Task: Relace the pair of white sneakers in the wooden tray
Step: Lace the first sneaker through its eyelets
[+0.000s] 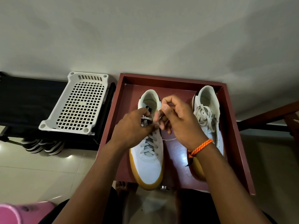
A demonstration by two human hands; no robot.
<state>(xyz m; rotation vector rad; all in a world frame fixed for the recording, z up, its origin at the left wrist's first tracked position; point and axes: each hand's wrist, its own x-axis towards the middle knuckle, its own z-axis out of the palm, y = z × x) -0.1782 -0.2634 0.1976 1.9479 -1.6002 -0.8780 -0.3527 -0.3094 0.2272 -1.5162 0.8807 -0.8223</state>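
Head view looked down on a reddish-brown wooden tray point(235, 143) holding a pair of white sneakers with tan gum soles, toes pointing toward the person. Within the tray, the left sneaker point(148, 156) lay near the middle, its grey-white lace point(149, 143) already crossed through most of the eyelets up the tongue. Both hands worked together just above that shoe's upper eyelets. The left hand point(133, 125) had its fingers curled round one strand of the lace at the top of the lacing, and the right hand point(179, 120) pinched the other lace end between thumb and forefinger, the two hands nearly touching. A loose loop of lace trailed on the tray floor between the shoes. An orange braided bracelet point(201, 147) circled the right wrist. The right sneaker point(208, 110) sat against the tray's right wall, partly hidden by the right forearm, with its white lace point(204, 113) bundled loosely in the opening.

Left of the tray, a white perforated plastic basket point(77, 103) rested upside down on a black rack point(29, 101), and striped black-and-white sandals point(42, 145) lay beneath it on the glossy tiled floor point(40, 172). A pink object point(17, 213), blurred, showed at the lower-left corner. Beyond the tray stood a pale wall point(145, 38).
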